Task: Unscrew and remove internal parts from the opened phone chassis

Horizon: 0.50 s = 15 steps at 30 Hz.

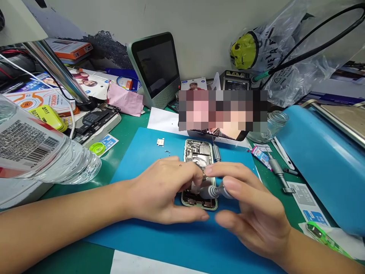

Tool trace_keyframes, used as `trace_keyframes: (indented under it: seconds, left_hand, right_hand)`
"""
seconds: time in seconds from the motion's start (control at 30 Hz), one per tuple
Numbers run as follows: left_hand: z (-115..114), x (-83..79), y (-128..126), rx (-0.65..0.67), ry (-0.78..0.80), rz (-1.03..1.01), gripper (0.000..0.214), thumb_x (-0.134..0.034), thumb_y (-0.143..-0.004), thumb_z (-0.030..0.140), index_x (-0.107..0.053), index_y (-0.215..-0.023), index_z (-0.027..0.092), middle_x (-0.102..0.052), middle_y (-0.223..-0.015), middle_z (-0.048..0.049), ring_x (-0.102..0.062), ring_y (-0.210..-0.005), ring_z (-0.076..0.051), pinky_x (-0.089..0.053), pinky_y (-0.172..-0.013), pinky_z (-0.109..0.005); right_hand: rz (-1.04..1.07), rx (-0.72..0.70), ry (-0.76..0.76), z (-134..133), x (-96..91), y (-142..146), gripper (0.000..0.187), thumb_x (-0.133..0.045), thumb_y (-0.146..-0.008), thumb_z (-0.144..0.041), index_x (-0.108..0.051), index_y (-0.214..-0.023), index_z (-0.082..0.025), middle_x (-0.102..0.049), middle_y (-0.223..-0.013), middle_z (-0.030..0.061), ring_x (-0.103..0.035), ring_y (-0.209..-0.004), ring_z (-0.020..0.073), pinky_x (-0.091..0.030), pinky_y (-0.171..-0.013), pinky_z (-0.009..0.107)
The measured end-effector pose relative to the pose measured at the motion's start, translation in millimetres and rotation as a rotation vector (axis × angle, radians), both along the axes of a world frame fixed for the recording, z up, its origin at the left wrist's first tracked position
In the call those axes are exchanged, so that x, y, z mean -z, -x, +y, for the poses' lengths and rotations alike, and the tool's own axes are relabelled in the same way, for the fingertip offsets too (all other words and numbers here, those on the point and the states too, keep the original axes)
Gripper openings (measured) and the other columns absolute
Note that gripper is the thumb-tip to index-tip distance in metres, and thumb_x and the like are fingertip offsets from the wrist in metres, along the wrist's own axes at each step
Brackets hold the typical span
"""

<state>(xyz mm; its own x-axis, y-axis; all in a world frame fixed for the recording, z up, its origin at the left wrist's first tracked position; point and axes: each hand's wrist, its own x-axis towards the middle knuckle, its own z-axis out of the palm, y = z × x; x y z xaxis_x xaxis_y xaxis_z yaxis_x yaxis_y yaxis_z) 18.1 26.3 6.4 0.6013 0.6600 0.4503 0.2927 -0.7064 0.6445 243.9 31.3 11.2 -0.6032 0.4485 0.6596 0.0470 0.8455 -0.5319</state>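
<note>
An opened phone (198, 152) with its insides exposed lies on a blue mat (171, 236) in the middle. My left hand (162, 190) rests over the phone's left side, fingers curled and pinched at a small part near the phone's centre. My right hand (251, 205) is closed around a grey precision screwdriver (212, 191), whose tip points at the phone's lower half. The fingertips of both hands almost meet above the phone. A small loose metal part (160, 142) lies on the mat to the upper left.
A clear water bottle (42, 152) lies at the left with its green cap (97, 148) beside it. A smart display (155, 68) stands at the back. Another screwdriver (279, 173), a glass jar (270, 125) and a blue roll (322, 160) sit at the right.
</note>
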Motion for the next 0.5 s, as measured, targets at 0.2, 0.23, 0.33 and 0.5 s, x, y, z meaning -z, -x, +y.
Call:
trace_keyframes:
  seconds: [0.2,0.23,0.33,0.5]
  left_hand:
    - [0.0,-2.5,0.1,0.087,-0.009,0.079,0.033,-0.069,-0.087,0.037,-0.052,-0.110,0.020,-0.065,-0.082,0.0022,-0.060,-0.070,-0.015,-0.034,-0.065,-0.031]
    - [0.2,-2.3,0.3,0.068,-0.008,0.075,0.031,-0.070,-0.087,0.038,-0.052,-0.103,0.020,-0.064,-0.082,0.0019,-0.060,-0.070,-0.015,-0.034,-0.065,-0.030]
    - [0.5,-1.1,1.0,-0.002,0.030,0.066,0.044,-0.075,-0.084,0.048,-0.050,-0.105,0.019,-0.063,-0.081,0.0019,-0.059,-0.068,-0.015,-0.034,-0.063,-0.030]
    - [1.1,1.4,0.9,0.067,-0.015,0.121,0.038,-0.072,-0.088,0.047,-0.051,-0.107,0.021,-0.066,-0.085,0.0018,-0.063,-0.073,-0.016,-0.033,-0.065,-0.031]
  right_hand:
    - [0.048,-0.014,0.102,-1.8,4.9,-6.4,0.046,-0.039,-0.105,-0.032,-0.044,-0.150,-0.024,-0.052,-0.137,0.0120,-0.053,-0.128,0.0267,-0.052,-0.105,0.045]
    - [0.036,-0.019,0.082,-1.9,5.1,-6.6,0.047,-0.039,-0.105,-0.032,-0.044,-0.150,-0.023,-0.053,-0.137,0.0121,-0.053,-0.128,0.0268,-0.052,-0.105,0.045]
    - [0.035,-0.025,0.072,-1.7,4.9,-6.2,0.047,-0.039,-0.105,-0.031,-0.044,-0.151,-0.023,-0.053,-0.138,0.0126,-0.053,-0.128,0.0273,-0.053,-0.105,0.046]
    - [0.029,-0.022,0.052,-0.6,2.8,-5.0,0.047,-0.041,-0.105,-0.031,-0.044,-0.151,-0.023,-0.056,-0.135,0.0123,-0.054,-0.127,0.0269,-0.053,-0.104,0.046]
